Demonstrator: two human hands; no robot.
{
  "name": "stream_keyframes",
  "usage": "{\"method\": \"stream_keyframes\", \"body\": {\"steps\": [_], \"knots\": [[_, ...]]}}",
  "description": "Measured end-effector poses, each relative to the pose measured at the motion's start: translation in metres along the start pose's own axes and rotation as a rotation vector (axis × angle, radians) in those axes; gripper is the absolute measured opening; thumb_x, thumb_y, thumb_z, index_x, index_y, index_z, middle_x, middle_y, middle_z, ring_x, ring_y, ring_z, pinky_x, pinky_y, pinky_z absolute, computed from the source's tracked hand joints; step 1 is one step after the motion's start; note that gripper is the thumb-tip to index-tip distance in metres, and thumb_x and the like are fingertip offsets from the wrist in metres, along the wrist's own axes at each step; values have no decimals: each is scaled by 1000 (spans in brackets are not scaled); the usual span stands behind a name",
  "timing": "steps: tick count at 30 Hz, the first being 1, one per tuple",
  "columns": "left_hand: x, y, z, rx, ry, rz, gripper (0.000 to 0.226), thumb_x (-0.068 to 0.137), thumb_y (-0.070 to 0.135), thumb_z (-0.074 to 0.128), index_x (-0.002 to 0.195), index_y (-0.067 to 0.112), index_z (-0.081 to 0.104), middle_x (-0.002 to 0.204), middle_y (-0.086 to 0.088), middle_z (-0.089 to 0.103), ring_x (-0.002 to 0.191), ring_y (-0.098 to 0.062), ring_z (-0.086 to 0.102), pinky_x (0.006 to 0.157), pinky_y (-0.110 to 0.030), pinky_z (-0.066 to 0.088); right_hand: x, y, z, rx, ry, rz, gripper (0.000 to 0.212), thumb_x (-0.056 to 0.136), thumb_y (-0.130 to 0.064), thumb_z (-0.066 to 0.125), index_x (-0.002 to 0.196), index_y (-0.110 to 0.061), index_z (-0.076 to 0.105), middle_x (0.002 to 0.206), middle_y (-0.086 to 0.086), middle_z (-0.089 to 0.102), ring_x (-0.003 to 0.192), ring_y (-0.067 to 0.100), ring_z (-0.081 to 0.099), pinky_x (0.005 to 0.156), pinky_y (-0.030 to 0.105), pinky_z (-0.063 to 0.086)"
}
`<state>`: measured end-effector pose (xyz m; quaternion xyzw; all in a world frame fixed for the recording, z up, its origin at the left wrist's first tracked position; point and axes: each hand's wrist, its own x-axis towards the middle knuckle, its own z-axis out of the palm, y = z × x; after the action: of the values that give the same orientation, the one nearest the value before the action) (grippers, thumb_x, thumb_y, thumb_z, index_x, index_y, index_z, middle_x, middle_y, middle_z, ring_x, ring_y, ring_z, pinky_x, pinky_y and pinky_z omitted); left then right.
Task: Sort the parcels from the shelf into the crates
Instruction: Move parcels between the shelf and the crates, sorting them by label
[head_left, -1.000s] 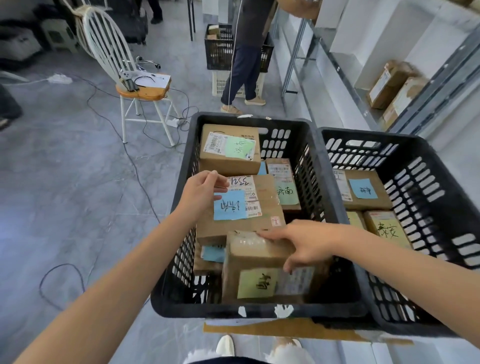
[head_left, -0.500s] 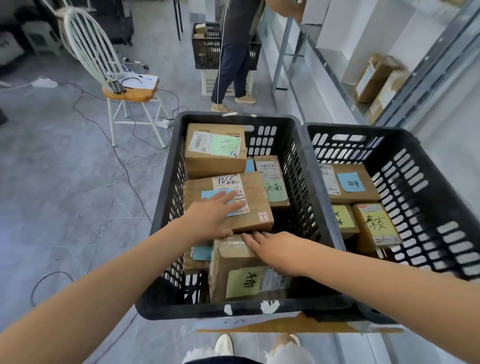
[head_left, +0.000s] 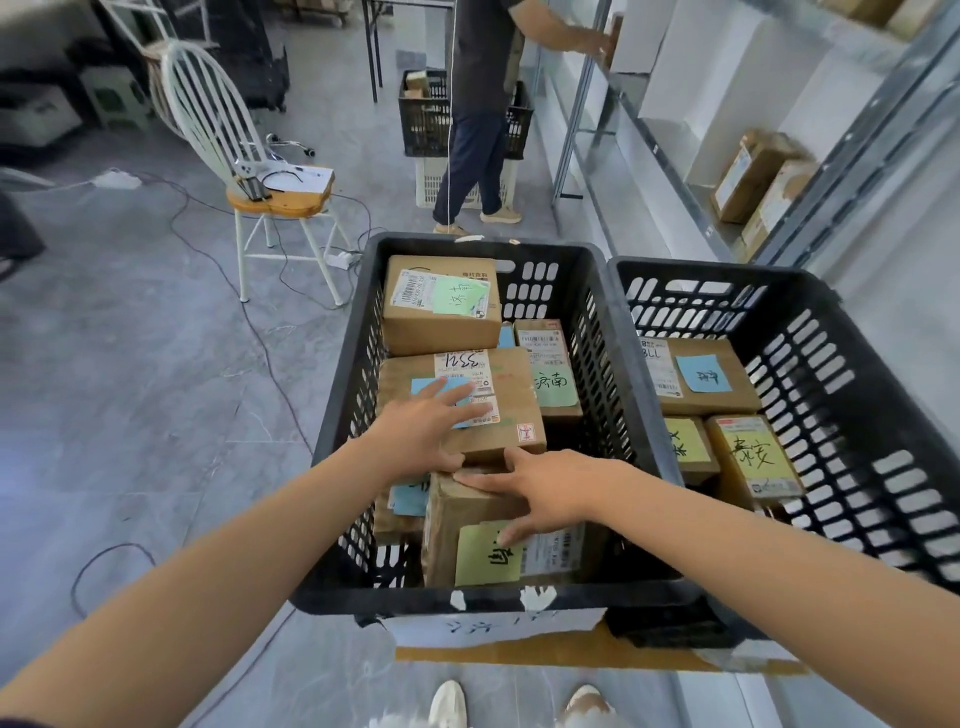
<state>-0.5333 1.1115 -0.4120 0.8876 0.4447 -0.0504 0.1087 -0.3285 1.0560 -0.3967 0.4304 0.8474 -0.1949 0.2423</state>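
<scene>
Two black crates stand side by side before me. The left crate (head_left: 332, 431) holds several cardboard parcels. My left hand (head_left: 423, 423) lies flat with straight fingers on the middle parcel (head_left: 511, 410), which bears a blue note. My right hand (head_left: 540, 491) rests over the top edge of the nearest parcel (head_left: 452, 525), which stands on its side with a green note; its fingers lie straight along the top and the thumb hangs over the front. The right crate (head_left: 872, 395) holds three parcels with blue and yellow notes. Two more parcels (head_left: 756, 182) sit on the shelf at the right.
A metal shelf (head_left: 675, 171) runs along the right wall. Another person (head_left: 480, 104) stands at it beside a further black crate (head_left: 423, 117). A white chair (head_left: 260, 171) with cables around it stands on the grey floor at the left. My shoes show below.
My left hand has slid from the left edge of the middle parcel onto its top. My right hand has shifted left along the nearest parcel's top. The view has tilted slightly.
</scene>
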Motion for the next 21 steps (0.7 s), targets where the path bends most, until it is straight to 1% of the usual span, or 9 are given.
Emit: {"method": "stream_keyframes", "body": {"steps": [3, 6, 8, 12, 15, 16, 18, 20, 21], "knots": [[-5, 4, -2, 107, 34, 14, 62, 93, 49, 55, 149, 49, 28, 163, 13, 20, 150, -20, 17, 98, -49, 48, 1, -1, 11, 177, 16, 45, 78, 83, -75, 52, 145, -64, 6, 144, 5, 32, 115, 32, 52, 88, 40, 48], [-8, 7, -3, 223, 99, 116, 51, 98, 45, 51, 146, 45, 34, 158, 13, 31, 147, -17, 25, 91, -40, 51, -1, 0, 25, 228, 101, 33, 66, 91, -64, 52, 148, -58, 18, 156, -4, 24, 133, 26, 42, 87, 34, 43], [-8, 8, 0, 232, 108, 149, 50, 99, 41, 51, 146, 43, 37, 156, 14, 34, 145, -14, 28, 90, -36, 51, -1, 1, 28, 231, 138, 28, 58, 97, -55, 48, 149, -55, 22, 157, -6, 26, 137, 22, 38, 94, 35, 43], [-6, 3, -2, 65, 48, 57, 53, 96, 44, 55, 146, 44, 36, 155, 19, 31, 140, -9, 32, 86, -35, 52, 5, -4, 22, 107, 217, 22, 55, 101, -42, 46, 149, -53, 23, 137, -4, 49, 120, 20, 53, 81, 36, 48], [-8, 0, -2, -24, -8, 58, 62, 94, 59, 50, 150, 41, 32, 158, 18, 25, 144, -11, 27, 99, -38, 45, 5, -12, 23, 44, 294, 47, 57, 98, -30, 54, 149, -44, 31, 120, -2, 53, 102, 22, 61, 67, 33, 43], [-10, 0, 0, -46, -30, 71, 70, 91, 67, 48, 152, 39, 28, 161, 16, 22, 146, -13, 22, 108, -40, 38, 4, -12, 23, 107, 307, 82, 51, 96, -35, 58, 143, -40, 41, 117, -3, 54, 100, 23, 62, 67, 33, 42], [-15, 0, 2, -73, -71, 84, 87, 82, 81, 43, 155, 38, 20, 164, 14, 12, 151, -14, 11, 118, -46, 24, -1, -5, 17, 297, 297, 205, 38, 86, -50, 67, 116, -29, 59, 106, -7, 58, 93, 19, 61, 67, 31, 42], [-17, -1, 1, -78, -103, 80, 99, 74, 89, 43, 156, 40, 15, 165, 16, 5, 152, -14, 3, 119, -50, 22, -10, 8, 8, 382, 239, 309, 39, 79, -55, 73, 94, -23, 55, 96, -8, 58, 82, 12, 58, 62, 28, 42], [-18, -2, 1, -71, -127, 76, 104, 71, 91, 43, 156, 41, 12, 165, 17, 0, 153, -14, 0, 119, -52, 21, -15, 15, 5, 362, 191, 327, 42, 79, -54, 74, 94, -22, 52, 98, -7, 55, 80, 12, 55, 61, 28, 41]]}}
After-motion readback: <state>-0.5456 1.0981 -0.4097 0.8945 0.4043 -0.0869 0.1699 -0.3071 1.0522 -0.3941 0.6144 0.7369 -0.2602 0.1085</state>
